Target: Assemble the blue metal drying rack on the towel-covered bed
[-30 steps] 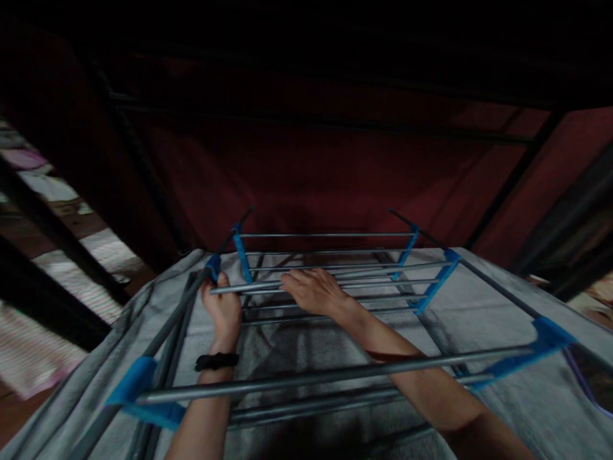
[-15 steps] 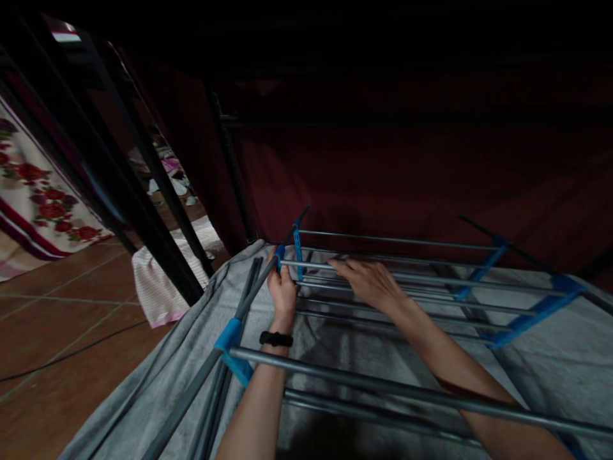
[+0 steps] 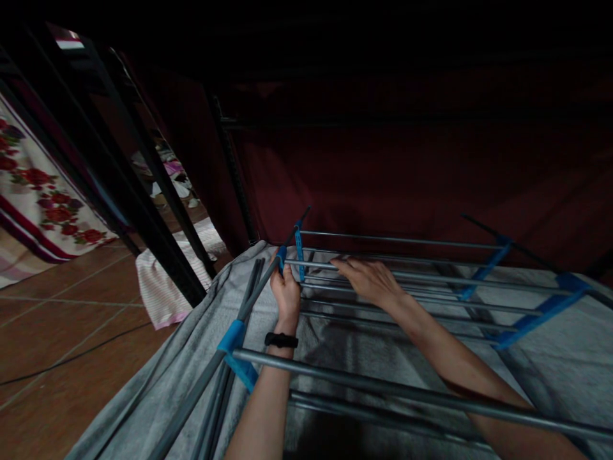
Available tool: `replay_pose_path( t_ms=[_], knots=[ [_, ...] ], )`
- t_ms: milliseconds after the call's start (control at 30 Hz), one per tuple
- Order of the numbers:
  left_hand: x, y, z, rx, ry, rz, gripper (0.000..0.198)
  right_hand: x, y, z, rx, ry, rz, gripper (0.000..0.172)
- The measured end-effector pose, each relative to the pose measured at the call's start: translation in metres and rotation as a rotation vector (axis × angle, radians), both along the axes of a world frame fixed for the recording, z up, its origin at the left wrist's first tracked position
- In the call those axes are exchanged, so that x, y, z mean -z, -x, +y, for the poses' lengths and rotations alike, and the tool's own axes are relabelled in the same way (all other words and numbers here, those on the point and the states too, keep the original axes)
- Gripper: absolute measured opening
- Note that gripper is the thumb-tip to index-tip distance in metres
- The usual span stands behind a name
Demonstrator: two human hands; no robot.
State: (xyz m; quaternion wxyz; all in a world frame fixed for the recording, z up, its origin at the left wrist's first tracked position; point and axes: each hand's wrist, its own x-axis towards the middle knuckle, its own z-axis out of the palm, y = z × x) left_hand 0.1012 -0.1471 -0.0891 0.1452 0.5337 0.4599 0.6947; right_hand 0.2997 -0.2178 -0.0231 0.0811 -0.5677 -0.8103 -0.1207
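A frame of grey metal tubes joined by blue plastic connectors lies across the bed. My left hand (image 3: 286,292), with a black band on its wrist, is closed around a blue connector (image 3: 281,254) on the slanting side tube (image 3: 261,292). Some of its fingers are hidden behind the joint. My right hand (image 3: 368,278) is closed on a thin crosswise tube (image 3: 313,264), whose left end meets that connector. Nearer to me, another blue connector (image 3: 232,335) joins the side tube to a thicker crosswise tube (image 3: 364,379), which passes over both forearms.
Loose grey tubes (image 3: 221,390) lie at the left on the grey blanket (image 3: 138,399). More blue connectors (image 3: 541,316) stand at the right. Black bed posts (image 3: 163,246) rise at the left, a dark red curtain (image 3: 383,172) hangs behind, and a cable (image 3: 71,352) crosses the tiled floor.
The whole view has shifted slightly to the right. Both hands keep their hold at the same joint and tube, with no clear movement of the frame.
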Motion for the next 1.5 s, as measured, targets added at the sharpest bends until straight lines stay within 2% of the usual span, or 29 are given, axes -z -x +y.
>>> replay_pose_path(
  t_ms=[267,533,800,1167,1500],
  knots=[
    [0.002,-0.005,-0.001,-0.043,0.02,-0.018,0.039,0.002,0.0,0.001,0.033,0.003,0.008,0.045],
    [0.003,-0.007,-0.001,-0.084,0.061,0.028,0.039,0.001,0.0,0.001,-0.006,-0.015,0.001,0.039],
    [0.003,-0.009,-0.001,-0.079,0.055,0.034,0.037,-0.004,0.001,-0.001,0.024,-0.01,-0.005,0.033],
    [0.002,-0.011,-0.004,-0.081,0.079,0.02,0.037,-0.004,0.002,-0.001,0.008,-0.006,0.019,0.035],
    [0.003,-0.008,-0.007,-0.015,0.044,0.003,0.042,-0.004,0.0,-0.002,0.006,-0.026,0.032,0.035]
  ],
)
